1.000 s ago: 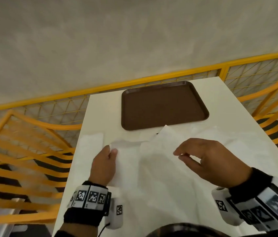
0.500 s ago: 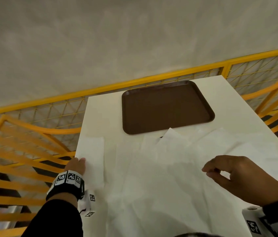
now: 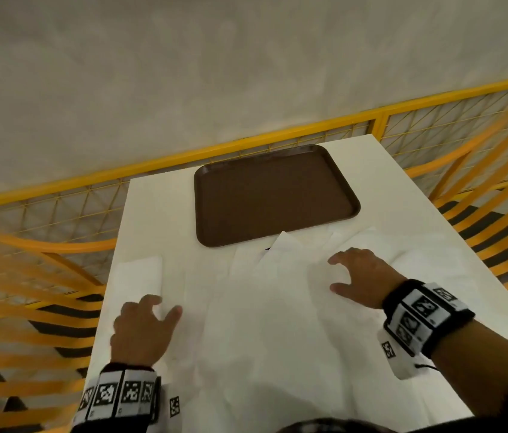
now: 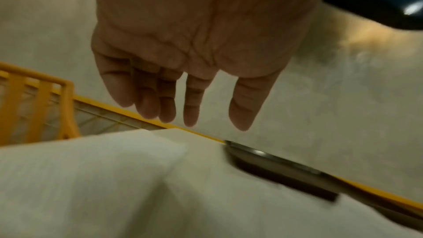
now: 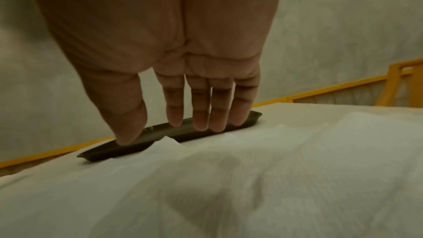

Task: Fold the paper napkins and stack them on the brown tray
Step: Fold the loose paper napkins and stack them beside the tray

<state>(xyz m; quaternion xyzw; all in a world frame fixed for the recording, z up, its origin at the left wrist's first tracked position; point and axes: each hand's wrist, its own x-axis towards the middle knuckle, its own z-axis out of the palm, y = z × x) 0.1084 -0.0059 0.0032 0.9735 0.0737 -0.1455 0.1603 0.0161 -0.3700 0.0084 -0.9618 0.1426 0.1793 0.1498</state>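
A brown tray [image 3: 274, 195] lies bare at the far middle of the white table [image 3: 159, 207]. Several white paper napkins [image 3: 265, 314] lie spread and overlapping across the near half of the table. One folded napkin [image 3: 137, 276] lies apart at the left. My left hand [image 3: 143, 326] hovers with relaxed fingers over the near end of that folded napkin and holds nothing. My right hand [image 3: 361, 276] hovers over the spread napkins on the right, fingers straight and empty. In the wrist views both palms [image 4: 194, 24] [image 5: 171, 24] face down above the paper, and the tray [image 5: 169, 138] shows edge-on.
Yellow metal railings [image 3: 46, 245] run along the left, back and right of the table. A pale wall [image 3: 215, 73] rises behind. Table edges drop off at the left and the right.
The left hand let go of the spread napkin, swung out to the left edge, and has come back over the folded napkin. The right hand has opened and moved forward over the napkins.
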